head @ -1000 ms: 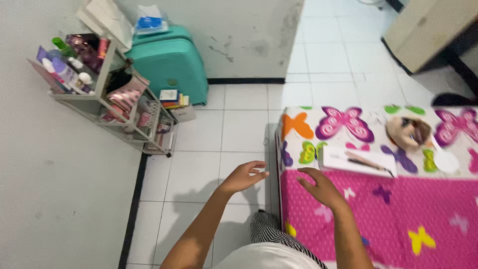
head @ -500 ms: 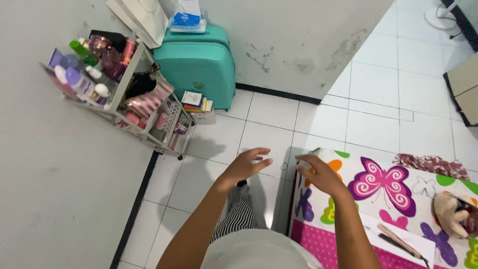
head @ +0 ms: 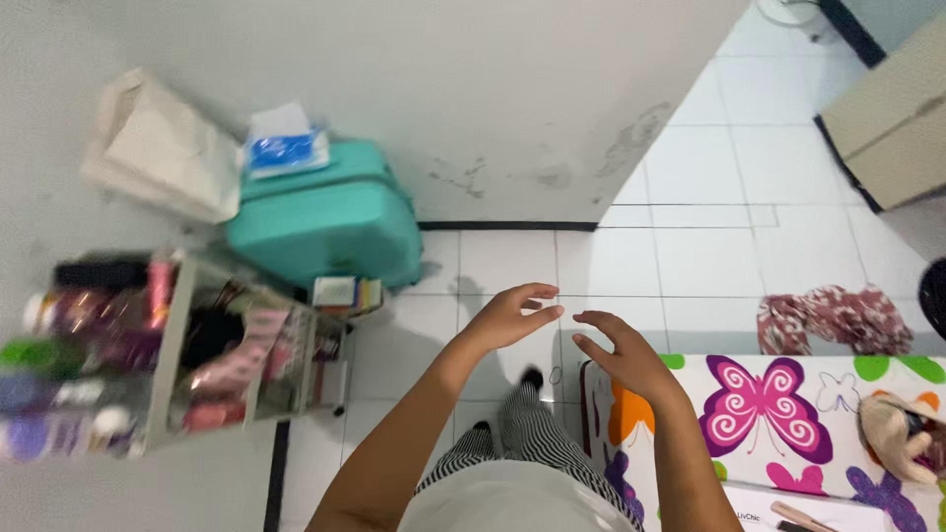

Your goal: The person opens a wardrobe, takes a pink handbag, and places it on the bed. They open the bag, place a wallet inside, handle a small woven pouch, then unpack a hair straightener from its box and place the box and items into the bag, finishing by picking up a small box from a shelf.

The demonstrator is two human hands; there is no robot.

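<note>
My left hand [head: 510,317] is raised in front of me with its fingers apart and holds nothing. My right hand [head: 623,356] hovers beside it, a short gap between them, fingers spread and empty, above the near corner of a mattress [head: 788,394] with a butterfly-print cover. Both hands are over the white tiled floor [head: 631,261], touching nothing. My striped trouser legs [head: 527,443] show below them.
A teal suitcase [head: 325,222] stands against the wall with a tissue pack [head: 284,148] and a pale bag [head: 163,148] on it. A blurred rack of bottles [head: 148,345] is at left. A patterned cloth [head: 838,317] lies on the floor; a plush toy [head: 902,424] sits on the mattress.
The view has swung and moved nearer the wall, so the rack slid left and down. Both hands stay raised and empty, now closer together.
</note>
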